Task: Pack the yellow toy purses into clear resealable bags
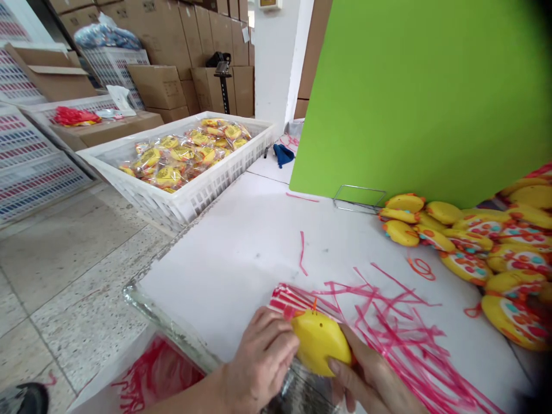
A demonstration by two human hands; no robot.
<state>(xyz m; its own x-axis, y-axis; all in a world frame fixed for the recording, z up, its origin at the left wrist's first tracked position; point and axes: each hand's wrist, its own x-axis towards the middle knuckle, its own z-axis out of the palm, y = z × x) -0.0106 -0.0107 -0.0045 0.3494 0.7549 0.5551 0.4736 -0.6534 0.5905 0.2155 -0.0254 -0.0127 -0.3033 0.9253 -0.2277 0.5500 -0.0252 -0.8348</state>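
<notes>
A yellow chick-shaped toy (321,344) with a small dark eye and an orange tuft is between my hands, above the table's near edge. My right hand (373,371) grips its right side, the thumb lying across the lower face. My left hand (265,359) is closed at the toy's left edge; its curled fingers hide the exact contact. Beneath the toy lies a stack of clear plastic bags (297,388) with pink-and-white striped ends (287,294). Loose pink plastic strips (397,322) are strewn to the right of my hands.
Several similar toys (470,267) are heaped at the right. A green panel (414,103) stands behind a wire stand (360,198). A white crate (196,198) of bagged toys adjoins the table (207,259) at the left. Red scraps fill a bag (159,374) below the edge.
</notes>
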